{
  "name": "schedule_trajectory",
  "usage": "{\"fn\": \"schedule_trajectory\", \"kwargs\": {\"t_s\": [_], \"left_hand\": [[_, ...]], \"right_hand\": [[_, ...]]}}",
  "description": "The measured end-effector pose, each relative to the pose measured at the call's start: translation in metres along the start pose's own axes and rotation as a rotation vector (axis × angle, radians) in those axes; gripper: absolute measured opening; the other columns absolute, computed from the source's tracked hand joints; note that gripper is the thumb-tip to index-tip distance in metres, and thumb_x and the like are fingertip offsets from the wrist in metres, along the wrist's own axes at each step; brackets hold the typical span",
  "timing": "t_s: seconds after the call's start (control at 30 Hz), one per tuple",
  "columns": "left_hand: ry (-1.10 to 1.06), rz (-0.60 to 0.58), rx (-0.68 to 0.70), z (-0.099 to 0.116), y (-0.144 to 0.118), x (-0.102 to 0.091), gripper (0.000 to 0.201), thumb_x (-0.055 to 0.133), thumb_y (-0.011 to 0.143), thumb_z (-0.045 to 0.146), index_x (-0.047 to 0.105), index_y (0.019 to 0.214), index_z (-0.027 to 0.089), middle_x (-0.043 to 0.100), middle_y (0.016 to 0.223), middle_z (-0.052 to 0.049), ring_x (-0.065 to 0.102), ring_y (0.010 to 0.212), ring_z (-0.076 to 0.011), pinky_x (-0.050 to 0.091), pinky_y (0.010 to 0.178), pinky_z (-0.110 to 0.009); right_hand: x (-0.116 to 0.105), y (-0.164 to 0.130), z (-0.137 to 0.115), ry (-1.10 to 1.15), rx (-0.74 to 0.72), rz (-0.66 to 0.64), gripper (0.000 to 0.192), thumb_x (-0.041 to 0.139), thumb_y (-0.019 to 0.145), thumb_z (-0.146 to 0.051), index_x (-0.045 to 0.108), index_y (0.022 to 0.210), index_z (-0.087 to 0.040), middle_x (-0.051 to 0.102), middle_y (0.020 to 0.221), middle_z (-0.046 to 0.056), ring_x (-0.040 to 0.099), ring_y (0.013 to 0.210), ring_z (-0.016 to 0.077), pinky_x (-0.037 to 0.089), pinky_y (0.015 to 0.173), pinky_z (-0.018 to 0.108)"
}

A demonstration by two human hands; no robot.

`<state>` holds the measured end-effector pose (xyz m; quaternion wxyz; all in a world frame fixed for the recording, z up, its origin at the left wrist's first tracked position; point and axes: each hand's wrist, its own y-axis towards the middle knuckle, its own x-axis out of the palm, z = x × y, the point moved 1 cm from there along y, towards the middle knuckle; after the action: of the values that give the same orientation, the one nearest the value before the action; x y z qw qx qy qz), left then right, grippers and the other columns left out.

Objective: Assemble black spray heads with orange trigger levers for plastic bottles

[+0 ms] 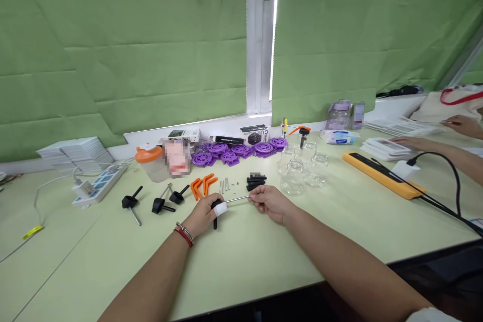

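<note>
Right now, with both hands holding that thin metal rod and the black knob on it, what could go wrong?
1. The thin metal rod spans left hand and right hand; uneven force might bend it.
2. The clear glass jars stand just beyond the right hand; a sideways sweep could topple them.
3. Tiny loose screws lie behind the rod and could be scattered.

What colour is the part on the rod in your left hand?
Black, on a silver metal rod held by the left hand and right hand; head view.

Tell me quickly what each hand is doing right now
Left hand: closed on the black handle.
Right hand: pinching the metal rod.
</note>
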<state>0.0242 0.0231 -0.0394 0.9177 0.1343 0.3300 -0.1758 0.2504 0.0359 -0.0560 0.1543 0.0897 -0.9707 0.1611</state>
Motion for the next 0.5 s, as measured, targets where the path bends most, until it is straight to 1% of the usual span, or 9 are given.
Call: {"fn": "schedule_trajectory", "kwargs": {"t_s": [0.13,0.27,0.5], "left_hand": [[-0.010,-0.002,0.013,-0.0012,0.0002,0.0003,0.027,0.050,0.083,0.044,0.054,0.084,0.017,0.049,0.073,-0.002,0.044,0.066,-0.0145,0.037,0.062,-0.026],[-0.013,0.001,0.017,-0.0021,0.0005,0.0006,0.027,0.050,0.082,0.044,0.055,0.083,0.017,0.051,0.074,-0.003,0.045,0.068,-0.0150,0.038,0.063,-0.027],[0.003,-0.004,0.000,-0.0004,0.0001,0.0000,0.029,0.050,0.082,0.045,0.055,0.084,0.017,0.049,0.072,-0.003,0.045,0.066,-0.0150,0.037,0.062,-0.027]], "right_hand": [[-0.0002,0.0003,0.0001,-0.011,-0.001,0.004,0.011,0.062,0.068,-0.005,0.056,0.070,-0.013,0.066,0.065,0.006,0.039,0.040,0.0034,0.029,0.040,0.017],[-0.0007,0.0016,0.0017,-0.029,0.004,0.004,0.009,0.064,0.068,-0.006,0.057,0.070,-0.012,0.065,0.064,0.006,0.040,0.042,0.0040,0.030,0.040,0.017],[-0.0001,0.0027,0.0037,-0.121,-0.033,0.028,0.009,0.064,0.069,-0.010,0.056,0.066,-0.012,0.063,0.061,0.006,0.041,0.042,0.0042,0.029,0.038,0.017]]}}
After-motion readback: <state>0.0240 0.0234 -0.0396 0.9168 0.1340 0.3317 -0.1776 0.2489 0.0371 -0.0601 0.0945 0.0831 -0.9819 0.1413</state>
